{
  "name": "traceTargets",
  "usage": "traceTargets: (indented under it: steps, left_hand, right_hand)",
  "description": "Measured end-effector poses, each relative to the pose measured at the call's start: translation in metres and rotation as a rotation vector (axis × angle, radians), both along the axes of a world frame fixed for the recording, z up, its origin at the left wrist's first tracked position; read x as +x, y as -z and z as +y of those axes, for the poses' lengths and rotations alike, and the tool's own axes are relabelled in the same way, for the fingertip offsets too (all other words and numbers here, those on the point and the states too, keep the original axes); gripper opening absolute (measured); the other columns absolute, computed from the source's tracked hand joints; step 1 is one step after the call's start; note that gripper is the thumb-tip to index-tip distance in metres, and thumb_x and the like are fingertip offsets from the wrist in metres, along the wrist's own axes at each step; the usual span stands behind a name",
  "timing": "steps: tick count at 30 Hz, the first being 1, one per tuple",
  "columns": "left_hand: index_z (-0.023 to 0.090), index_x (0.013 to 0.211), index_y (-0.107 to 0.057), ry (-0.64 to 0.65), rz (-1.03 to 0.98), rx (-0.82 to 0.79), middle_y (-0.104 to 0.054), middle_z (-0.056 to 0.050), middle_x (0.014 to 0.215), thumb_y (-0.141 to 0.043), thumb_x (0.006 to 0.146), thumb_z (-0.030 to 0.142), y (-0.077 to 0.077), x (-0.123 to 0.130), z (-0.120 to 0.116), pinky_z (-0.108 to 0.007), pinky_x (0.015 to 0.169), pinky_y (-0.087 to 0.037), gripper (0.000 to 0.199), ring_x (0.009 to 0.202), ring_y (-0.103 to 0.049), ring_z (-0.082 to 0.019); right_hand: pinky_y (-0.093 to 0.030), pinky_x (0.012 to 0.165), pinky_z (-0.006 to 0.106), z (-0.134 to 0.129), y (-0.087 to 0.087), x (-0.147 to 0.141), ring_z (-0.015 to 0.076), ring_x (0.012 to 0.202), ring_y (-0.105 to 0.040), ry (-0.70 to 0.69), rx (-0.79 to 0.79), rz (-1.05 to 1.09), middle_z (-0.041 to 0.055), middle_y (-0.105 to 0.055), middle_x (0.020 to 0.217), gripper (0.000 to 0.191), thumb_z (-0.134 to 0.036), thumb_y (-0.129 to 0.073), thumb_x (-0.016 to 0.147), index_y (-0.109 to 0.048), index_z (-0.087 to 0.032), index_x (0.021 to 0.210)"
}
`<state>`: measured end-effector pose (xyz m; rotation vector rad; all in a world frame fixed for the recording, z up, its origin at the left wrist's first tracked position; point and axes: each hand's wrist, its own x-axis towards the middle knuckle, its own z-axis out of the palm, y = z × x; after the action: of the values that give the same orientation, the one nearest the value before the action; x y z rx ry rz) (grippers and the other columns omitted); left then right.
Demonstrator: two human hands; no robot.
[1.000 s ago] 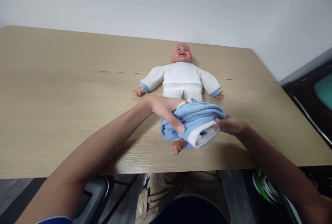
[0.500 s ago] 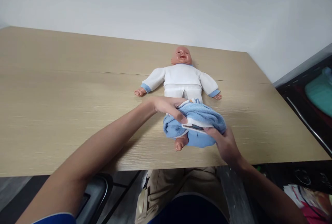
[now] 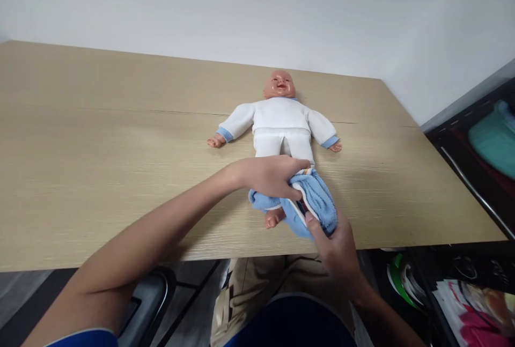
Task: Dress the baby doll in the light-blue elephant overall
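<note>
Open tabletop (image 3: pixel 100 164) left, doll (image 3: pixel 280 116) ahead

A doll (image 3: pixel 280 87) lies face up on the table (image 3: pixel 100 170), arms spread, in a white top (image 3: pixel 281 115). Fuzzy blue pants (image 3: pixel 322 202) with white edging are bunched at its lower legs, one bare foot (image 3: pixel 274 218) showing.

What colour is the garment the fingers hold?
The garment is light blue with white edging, seen in the head view.

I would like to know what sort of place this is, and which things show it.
Probably an ordinary indoor room, perhaps in a home or office; I cannot tell which. A broad light-brown table stands before a plain pale wall, and a doll lies on the table.
</note>
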<state>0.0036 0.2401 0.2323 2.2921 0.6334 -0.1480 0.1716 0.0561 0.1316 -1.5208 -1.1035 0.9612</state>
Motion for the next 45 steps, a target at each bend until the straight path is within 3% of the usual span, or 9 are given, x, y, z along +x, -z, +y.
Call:
traceTargets:
  steps: [4,9,19,26,30,33,36,40,45]
  left_hand:
    - [0.021,0.121,-0.059,-0.012,0.104,0.098,-0.072,-0.002,0.086,-0.072,0.093,0.036,-0.005,0.005,-0.014,-0.034,0.070,-0.040,0.035,0.076,-0.068,-0.025]
    - [0.019,0.125,-0.060,-0.036,0.250,0.184,-0.078,-0.010,0.098,-0.079,0.094,0.045,-0.002,0.012,-0.021,-0.035,0.068,-0.042,0.044,0.089,-0.076,-0.034]
    - [0.020,0.140,-0.051,0.008,0.332,0.229,-0.078,-0.009,0.104,-0.076,0.095,0.035,-0.003,0.014,-0.029,-0.033,0.068,-0.039,0.053,0.093,-0.075,-0.030]
    - [0.023,0.127,-0.046,-0.043,-0.092,-0.100,-0.069,-0.002,0.103,-0.083,0.084,0.033,0.023,-0.006,-0.009,-0.032,0.076,-0.049,0.058,0.091,-0.070,-0.025]
    - [0.023,0.135,-0.040,-0.138,-0.411,-0.340,-0.066,-0.002,0.111,-0.083,0.087,0.033,0.041,-0.018,-0.012,-0.029,0.073,-0.051,0.066,0.086,-0.066,-0.018]
    - [0.022,0.143,-0.043,-0.211,-0.522,-0.313,-0.066,-0.003,0.114,-0.081,0.089,0.032,0.047,-0.023,-0.018,-0.029,0.077,-0.053,0.067,0.090,-0.066,-0.019]
    - [0.020,0.138,-0.059,-0.241,-0.564,-0.189,-0.067,-0.003,0.114,-0.076,0.089,0.026,0.048,-0.027,-0.019,-0.031,0.085,-0.052,0.052,0.099,-0.066,-0.021]
    - [0.018,0.104,-0.067,-0.235,-0.598,-0.096,-0.065,0.000,0.096,-0.073,0.090,0.027,0.049,-0.032,-0.011,-0.031,0.083,-0.049,0.018,0.090,-0.060,-0.019]
    - [0.017,0.111,-0.074,-0.142,-0.547,0.114,-0.069,-0.010,0.124,-0.081,0.098,0.042,0.044,-0.044,-0.005,-0.039,0.104,-0.050,0.029,0.117,-0.065,-0.029]
  right_hand:
    - [-0.063,0.091,0.045,-0.001,-0.004,0.012,0.0351,0.099,-0.076,0.018,-0.016,-0.144,0.0118,-0.083,0.103,0.025,-0.045,-0.076,0.100,-0.080,-0.023,0.111]
    - [-0.056,0.083,0.043,-0.001,0.002,0.018,0.0291,0.087,-0.065,0.106,0.072,-0.418,0.0055,-0.065,0.091,0.016,-0.040,-0.071,0.093,-0.065,-0.027,0.087]
    - [-0.058,0.093,0.042,0.004,0.010,0.025,0.0308,0.102,-0.072,-0.035,-0.010,-0.239,0.0095,-0.080,0.110,0.023,-0.034,-0.071,0.095,-0.075,-0.023,0.114]
    - [-0.061,0.114,0.051,0.011,0.031,0.033,0.0355,0.125,-0.078,-0.065,-0.109,0.165,0.0122,-0.084,0.133,0.046,-0.048,-0.081,0.097,-0.076,-0.023,0.136]
    - [-0.064,0.108,0.044,0.022,0.024,0.036,0.0306,0.121,-0.078,-0.088,-0.023,0.199,0.0104,-0.081,0.133,0.048,-0.044,-0.086,0.096,-0.069,-0.026,0.138]
    - [-0.064,0.098,0.035,0.039,0.012,0.041,0.0236,0.113,-0.076,-0.112,0.099,0.183,0.0061,-0.077,0.130,0.052,-0.033,-0.088,0.091,-0.061,-0.029,0.136]
    - [-0.061,0.089,0.031,0.059,0.005,0.053,0.0204,0.100,-0.073,-0.204,0.174,0.116,0.0018,-0.075,0.115,0.043,-0.026,-0.083,0.089,-0.063,-0.028,0.128]
    - [-0.053,0.079,0.033,0.086,-0.004,0.075,0.0200,0.084,-0.064,-0.416,0.239,-0.134,-0.0016,-0.067,0.090,0.017,-0.025,-0.076,0.092,-0.066,-0.026,0.106]
    - [-0.049,0.079,0.033,0.112,-0.027,0.098,0.0206,0.084,-0.062,-0.702,0.250,-0.350,-0.0006,-0.066,0.094,0.028,-0.038,-0.088,0.092,-0.066,-0.024,0.103]
